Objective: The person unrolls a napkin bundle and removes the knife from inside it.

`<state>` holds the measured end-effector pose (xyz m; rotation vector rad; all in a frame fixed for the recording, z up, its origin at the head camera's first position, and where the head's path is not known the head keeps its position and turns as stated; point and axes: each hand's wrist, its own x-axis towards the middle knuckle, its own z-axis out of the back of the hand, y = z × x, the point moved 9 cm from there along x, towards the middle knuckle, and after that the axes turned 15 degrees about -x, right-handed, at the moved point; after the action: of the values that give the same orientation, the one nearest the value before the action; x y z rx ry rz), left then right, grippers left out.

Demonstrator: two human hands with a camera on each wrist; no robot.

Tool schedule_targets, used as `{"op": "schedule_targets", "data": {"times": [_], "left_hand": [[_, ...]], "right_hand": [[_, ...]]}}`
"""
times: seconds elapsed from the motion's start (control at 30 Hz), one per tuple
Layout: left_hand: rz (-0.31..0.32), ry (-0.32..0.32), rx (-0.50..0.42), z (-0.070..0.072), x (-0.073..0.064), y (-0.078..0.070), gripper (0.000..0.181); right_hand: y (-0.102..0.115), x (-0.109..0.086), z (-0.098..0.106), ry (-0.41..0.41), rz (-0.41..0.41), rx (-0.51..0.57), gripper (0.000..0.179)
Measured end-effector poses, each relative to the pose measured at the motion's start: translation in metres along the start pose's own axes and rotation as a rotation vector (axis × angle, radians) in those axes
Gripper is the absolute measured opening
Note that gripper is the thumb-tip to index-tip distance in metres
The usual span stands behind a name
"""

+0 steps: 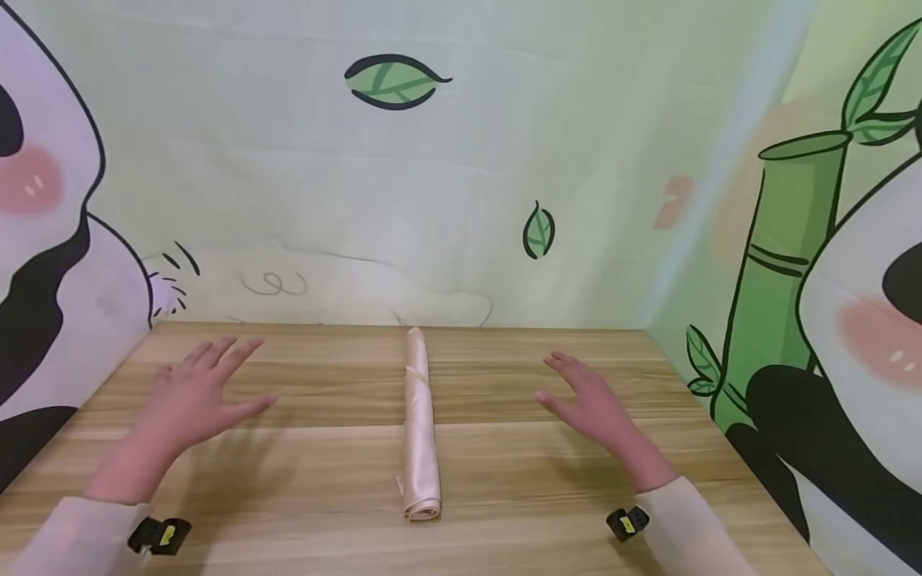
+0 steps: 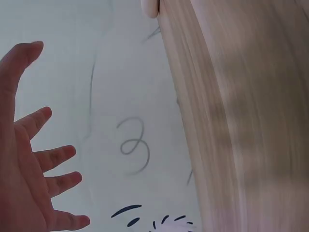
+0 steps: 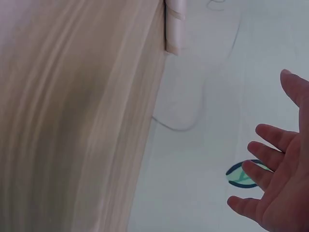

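A rolled-up piece of pale pink satiny cloth (image 1: 421, 432) lies lengthwise on the wooden table (image 1: 324, 464), one end toward the back edge. Left of it, my left hand (image 1: 198, 400) hovers over the table with fingers spread, holding nothing. To the right of the roll, my right hand (image 1: 591, 404) is held above the table, its thumb apart from the fingers and nothing in it. Neither hand touches the cloth. The left wrist view shows the spread left fingers (image 2: 63, 157); a bit of the roll (image 3: 175, 24) appears at the top of the right wrist view.
Behind the table's back edge hangs a pale green printed backdrop (image 1: 461, 160) with leaf drawings and pencil scribbles. Panda figures are printed at both sides, with a green bamboo stalk (image 1: 781, 264) at the right. Each wrist wears a small black device (image 1: 160, 536).
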<state>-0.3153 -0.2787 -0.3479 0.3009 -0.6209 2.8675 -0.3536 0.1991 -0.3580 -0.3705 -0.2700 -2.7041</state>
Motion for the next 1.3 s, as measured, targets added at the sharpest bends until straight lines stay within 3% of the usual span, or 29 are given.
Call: {"op": "schedule_targets", "data": {"times": [0.23,0.37,0.6,0.77,0.9,1.07,1.3], "left_hand": [[-0.013,0.051,-0.21,-0.014,-0.003,-0.013,0.07],[-0.054,0.083,-0.306,-0.024,-0.002,-0.026,0.056],[-0.144,0.091,-0.326,-0.037,-0.001,-0.053,0.038],[-0.189,0.137,-0.333,-0.053,-0.001,-0.072,0.034],[-0.238,0.209,-0.325,-0.071,-0.002,-0.09,0.032],[-0.32,0.283,-0.299,-0.091,-0.009,-0.112,0.029],[-0.474,0.414,-0.301,-0.117,-0.031,-0.137,0.04]], "right_hand": [[0.014,0.001,-0.007,-0.05,0.013,0.076,0.054],[0.021,0.005,-0.011,-0.059,0.025,0.101,0.05],[0.033,0.012,-0.022,-0.022,-0.007,0.166,0.04],[0.045,0.017,-0.03,0.007,0.005,0.203,0.035],[0.061,0.02,-0.035,0.012,0.071,0.216,0.034],[0.087,0.02,-0.04,0.021,0.222,0.175,0.034],[0.122,0.018,-0.054,0.049,0.419,0.097,0.038]]}}
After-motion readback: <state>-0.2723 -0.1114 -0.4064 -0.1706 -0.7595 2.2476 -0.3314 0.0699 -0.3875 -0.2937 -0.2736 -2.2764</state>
